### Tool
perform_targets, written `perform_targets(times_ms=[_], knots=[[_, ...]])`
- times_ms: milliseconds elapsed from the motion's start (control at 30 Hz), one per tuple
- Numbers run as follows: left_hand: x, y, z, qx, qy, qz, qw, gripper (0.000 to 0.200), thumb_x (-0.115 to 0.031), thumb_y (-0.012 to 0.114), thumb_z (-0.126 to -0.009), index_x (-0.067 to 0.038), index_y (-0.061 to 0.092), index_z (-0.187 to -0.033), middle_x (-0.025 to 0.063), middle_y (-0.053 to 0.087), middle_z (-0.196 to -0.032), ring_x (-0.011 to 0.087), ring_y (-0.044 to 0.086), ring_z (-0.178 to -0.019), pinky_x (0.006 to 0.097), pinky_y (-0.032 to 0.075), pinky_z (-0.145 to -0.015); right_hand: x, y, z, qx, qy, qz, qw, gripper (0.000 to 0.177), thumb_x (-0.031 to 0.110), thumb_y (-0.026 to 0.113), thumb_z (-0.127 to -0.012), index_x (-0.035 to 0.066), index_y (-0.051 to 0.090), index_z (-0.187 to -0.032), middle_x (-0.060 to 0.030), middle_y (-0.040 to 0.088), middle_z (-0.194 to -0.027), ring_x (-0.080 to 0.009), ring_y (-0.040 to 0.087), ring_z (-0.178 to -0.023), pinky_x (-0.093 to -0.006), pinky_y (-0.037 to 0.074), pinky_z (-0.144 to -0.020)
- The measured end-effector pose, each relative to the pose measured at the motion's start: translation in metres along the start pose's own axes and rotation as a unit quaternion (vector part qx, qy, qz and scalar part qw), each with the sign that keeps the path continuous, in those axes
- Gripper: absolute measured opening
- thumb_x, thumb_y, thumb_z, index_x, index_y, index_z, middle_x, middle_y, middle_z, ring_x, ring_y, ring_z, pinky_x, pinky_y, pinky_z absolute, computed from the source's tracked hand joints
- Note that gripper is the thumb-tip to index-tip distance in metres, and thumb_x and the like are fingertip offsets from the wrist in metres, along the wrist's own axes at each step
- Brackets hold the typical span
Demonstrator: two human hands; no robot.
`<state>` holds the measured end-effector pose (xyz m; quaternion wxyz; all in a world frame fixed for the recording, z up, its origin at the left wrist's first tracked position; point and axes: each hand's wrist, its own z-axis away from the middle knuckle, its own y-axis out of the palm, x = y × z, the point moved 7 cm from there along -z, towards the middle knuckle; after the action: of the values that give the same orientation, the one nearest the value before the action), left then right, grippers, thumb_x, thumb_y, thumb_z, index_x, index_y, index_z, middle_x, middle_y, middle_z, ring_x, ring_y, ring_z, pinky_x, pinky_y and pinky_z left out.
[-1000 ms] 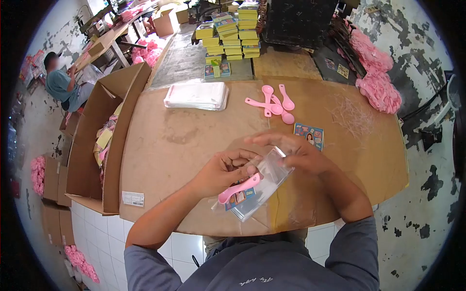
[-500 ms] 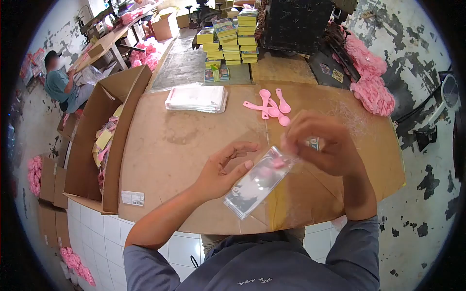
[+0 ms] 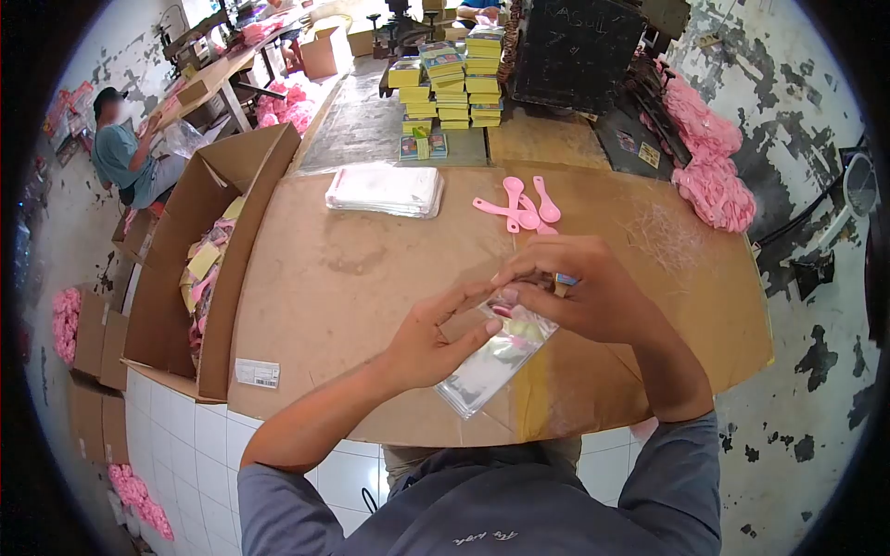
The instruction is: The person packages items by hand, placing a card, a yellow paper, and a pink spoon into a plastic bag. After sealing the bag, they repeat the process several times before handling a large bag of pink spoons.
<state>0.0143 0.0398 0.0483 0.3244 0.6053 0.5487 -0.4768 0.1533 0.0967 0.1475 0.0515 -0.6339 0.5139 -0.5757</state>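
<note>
A clear plastic bag [image 3: 487, 371] lies slanted before me, near the table's front edge. My left hand [image 3: 440, 338] is at its upper left, fingers stretched and thumb apart, the thumb lying over the film. At the bag's upper end my right hand [image 3: 579, 287] has its fingers bent together, the fingertips close to those of my left hand. A small printed card [image 3: 566, 279] shows partly between the right fingers. Something pink [image 3: 503, 309] shows at the bag's mouth, mostly hidden. Beyond the right hand lie several pink measuring spoons [image 3: 527, 219], one partly covered by the hand.
A stack of clear bags [image 3: 385, 190] lies at the back of the cardboard-covered table [image 3: 315, 306]. On the left stands an open carton [image 3: 246, 250] with packed items. Piles of yellow-edged cards [image 3: 454, 83] stand farther back. A seated person [image 3: 125, 157] is at far left.
My right hand has moved left and down over the bag's upper end, with the card. My left fingers now meet the right fingertips, and the left thumb reaches farther over the bag.
</note>
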Motion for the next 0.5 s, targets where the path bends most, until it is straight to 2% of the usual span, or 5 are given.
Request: perform_targets(times_ms=[133, 200, 333, 433, 500], knots=[[-0.002, -0.001, -0.002, -0.018, -0.008, 0.044, 0.999, 0.033, -0.007, 0.063, -0.101, 0.001, 0.06, -0.133, 0.0101, 0.073, -0.117, 0.0142, 0.069, -0.107, 0.0278, 0.055, -0.091, -0.001, 0.008, 0.002, -0.031, 0.011, 0.0, 0.999, 0.017, 0.0, 0.074, -0.085, 0.004, 0.076, -0.102, -0.0064, 0.073, -0.092, -0.0123, 0.063, -0.073, -0.0269, 0.049, -0.065], [-0.003, -0.001, -0.003, -0.039, -0.008, 0.095, 0.995, 0.029, -0.007, 0.062, -0.101, 0.001, 0.063, -0.129, 0.01, 0.075, -0.111, 0.0123, 0.07, -0.102, 0.0263, 0.056, -0.087, -0.006, 0.003, 0.003, -0.08, -0.02, -0.014, 0.997, 0.019, 0.0, 0.075, -0.085, 0.003, 0.075, -0.104, -0.0078, 0.073, -0.092, -0.0126, 0.065, -0.074, -0.0273, 0.051, -0.067], [-0.006, -0.011, 0.001, -0.077, -0.042, 0.043, 0.995, 0.023, -0.006, 0.064, -0.101, 0.001, 0.065, -0.122, 0.0085, 0.075, -0.097, 0.01, 0.069, -0.085, 0.0248, 0.056, -0.076, -0.011, -0.003, 0.005, -0.165, -0.023, -0.023, 0.986, 0.024, -0.002, 0.076, -0.082, 0.003, 0.073, -0.105, -0.0095, 0.071, -0.096, -0.018, 0.068, -0.08, -0.0298, 0.053, -0.072], [0.0, -0.016, 0.003, -0.086, -0.053, -0.007, 0.995, 0.025, -0.005, 0.064, -0.1, 0.003, 0.065, -0.123, 0.0071, 0.075, -0.091, 0.0069, 0.068, -0.08, 0.0227, 0.054, -0.067, 0.005, -0.004, 0.002, -0.192, -0.148, 0.072, 0.968, 0.022, 0.001, 0.075, -0.082, 0.006, 0.07, -0.103, -0.0074, 0.066, -0.094, -0.0217, 0.064, -0.085, -0.0346, 0.052, -0.075], [-0.003, -0.016, 0.001, -0.09, -0.045, -0.018, 0.995, 0.027, -0.004, 0.065, -0.099, 0.005, 0.064, -0.125, 0.0061, 0.074, -0.088, 0.0055, 0.066, -0.077, 0.0213, 0.053, -0.064, 0.012, 0.005, 0.004, -0.165, -0.17, 0.167, 0.957, 0.023, 0.004, 0.078, -0.078, 0.006, 0.069, -0.1, -0.0072, 0.065, -0.098, -0.0241, 0.063, -0.091, -0.0368, 0.05, -0.08]])
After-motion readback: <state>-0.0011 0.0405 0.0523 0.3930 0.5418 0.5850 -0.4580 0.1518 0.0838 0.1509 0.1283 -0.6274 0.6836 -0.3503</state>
